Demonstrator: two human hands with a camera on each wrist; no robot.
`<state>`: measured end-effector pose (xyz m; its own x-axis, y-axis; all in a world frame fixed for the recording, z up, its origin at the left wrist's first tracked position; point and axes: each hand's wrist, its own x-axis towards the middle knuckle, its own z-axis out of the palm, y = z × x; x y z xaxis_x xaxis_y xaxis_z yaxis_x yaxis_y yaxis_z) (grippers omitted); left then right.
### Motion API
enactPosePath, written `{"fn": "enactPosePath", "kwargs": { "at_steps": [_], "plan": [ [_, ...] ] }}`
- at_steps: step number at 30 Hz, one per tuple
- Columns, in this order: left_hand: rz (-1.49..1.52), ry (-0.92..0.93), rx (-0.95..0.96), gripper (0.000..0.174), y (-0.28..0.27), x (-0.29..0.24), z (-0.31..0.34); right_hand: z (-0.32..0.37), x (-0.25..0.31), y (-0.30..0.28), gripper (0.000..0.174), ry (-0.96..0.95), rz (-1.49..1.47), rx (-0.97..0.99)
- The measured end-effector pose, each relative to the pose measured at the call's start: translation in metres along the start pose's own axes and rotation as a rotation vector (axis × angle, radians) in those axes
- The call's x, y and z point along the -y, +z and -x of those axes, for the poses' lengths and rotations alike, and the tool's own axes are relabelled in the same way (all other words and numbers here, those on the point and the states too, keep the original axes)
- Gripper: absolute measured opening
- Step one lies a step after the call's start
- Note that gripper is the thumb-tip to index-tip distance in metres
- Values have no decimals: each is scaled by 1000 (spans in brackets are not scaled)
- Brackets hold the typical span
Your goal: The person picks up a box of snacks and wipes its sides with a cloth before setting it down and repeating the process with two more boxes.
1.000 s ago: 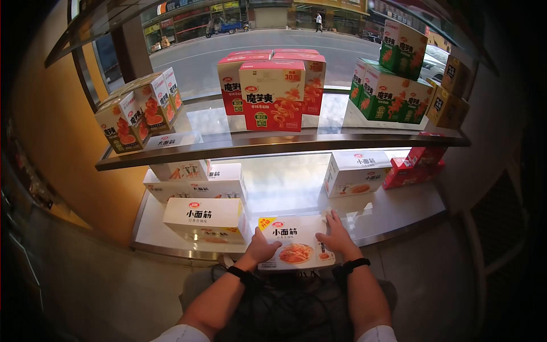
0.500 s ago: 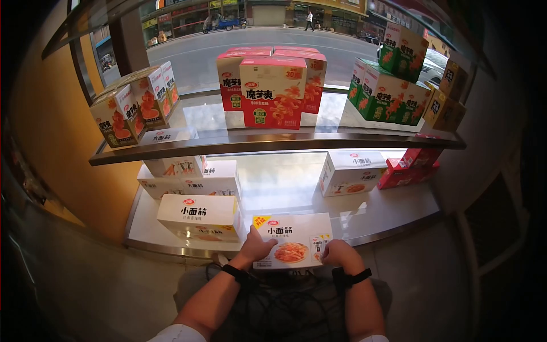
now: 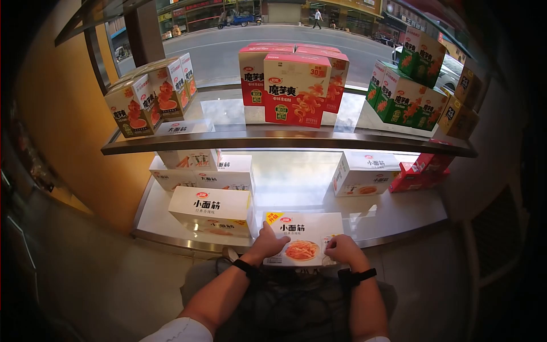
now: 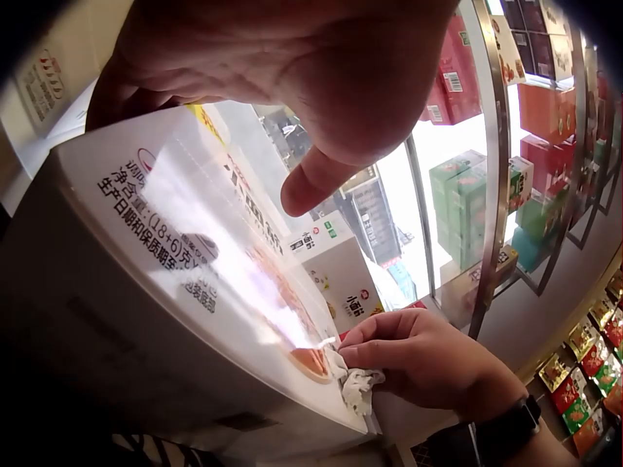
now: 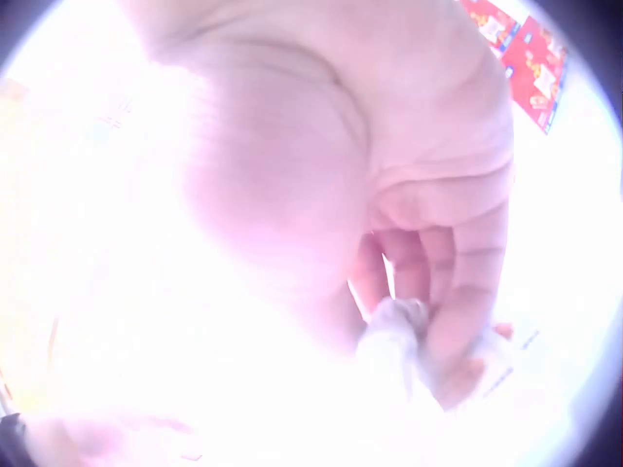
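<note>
A white snack box (image 3: 316, 223) with a yellow corner flash and a picture of reddish food is tilted in front of the body, at the lower shelf's front edge. My left hand (image 3: 270, 243) grips its left end, thumb over the printed face and the other fingers round the far side. At the box's lower right part, my right hand (image 3: 346, 251) pinches a crumpled white tissue (image 4: 360, 391) against the printed face. The right wrist view is washed out, but the tissue (image 5: 391, 336) shows between the curled fingers.
The lower shelf (image 3: 290, 196) carries another white box (image 3: 211, 205) at left, a white box (image 3: 364, 174) at right and red boxes (image 3: 421, 174). Above runs a metal-edged upper shelf (image 3: 290, 140) with red boxes (image 3: 299, 91), green boxes (image 3: 410, 102) and white-and-brown boxes (image 3: 134, 108).
My right hand has gone from spread at the box's upper right corner to curled lower on its right part, with the tissue. My left hand keeps its hold. The head view has shifted slightly.
</note>
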<state>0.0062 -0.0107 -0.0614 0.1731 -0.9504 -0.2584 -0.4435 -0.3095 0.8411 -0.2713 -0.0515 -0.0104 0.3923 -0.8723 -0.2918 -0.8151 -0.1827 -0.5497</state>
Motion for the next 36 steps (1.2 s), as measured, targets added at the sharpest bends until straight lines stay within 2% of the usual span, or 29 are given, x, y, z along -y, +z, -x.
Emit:
{"fn": "enactPosePath", "kwargs": {
  "at_steps": [2, 4, 5, 7, 9, 11, 12, 13, 15, 16, 18, 25, 27, 31, 33, 34, 36],
  "plan": [
    [-6, 7, 3, 91, 4, 3, -2, -7, -1, 3, 23, 19, -81, -76],
    [-26, 38, 14, 94, 5, 9, -6, -21, 6, 6, 20, 21, -241, -337],
    [-45, 41, -5, 94, 4, 11, -7, -31, 3, 10, 20, 2, -260, -340],
    [-76, 38, -12, 96, 5, 10, -5, -44, -2, 15, 16, -78, -135, -619],
    [-72, 50, -7, 97, 2, 9, -5, -46, -1, 15, 17, -60, -155, -601],
    [-95, 81, -10, 99, 5, 13, -6, -48, -9, 24, 21, -144, -290, -644],
    [-98, 96, -37, 96, 5, 10, -5, -49, -12, 24, 29, -141, -269, -553],
    [-99, 93, -38, 96, 5, 9, -3, -48, -12, 28, 29, -141, -271, -550],
    [-133, 75, -40, 92, 5, 5, 1, -46, -11, 39, 35, -280, -9, -564],
    [-135, 74, -37, 92, 6, 7, 1, -45, -10, 42, 35, -277, -11, -565],
    [-102, 144, -41, 90, 5, 13, -3, -43, -7, 44, 42, -254, 294, -527],
    [-124, 143, -30, 89, 7, 14, -6, -25, 9, 17, 30, -272, 59, -325],
    [-153, 58, -18, 89, 5, 8, -3, -20, 15, 17, 23, -146, 68, -155],
    [-117, 122, -13, 89, 2, 12, -2, -1, 24, 19, 28, -168, 121, -106],
    [-70, 130, 11, 94, 1, 12, -2, 4, 25, 17, 35, -181, 98, 182],
    [-67, 129, 11, 94, 1, 12, -2, 6, 25, 20, 40, -173, 64, 248],
    [-93, 81, 25, 101, 2, 11, -3, 13, 33, 20, 40, -180, 97, 248]
  ]
}}
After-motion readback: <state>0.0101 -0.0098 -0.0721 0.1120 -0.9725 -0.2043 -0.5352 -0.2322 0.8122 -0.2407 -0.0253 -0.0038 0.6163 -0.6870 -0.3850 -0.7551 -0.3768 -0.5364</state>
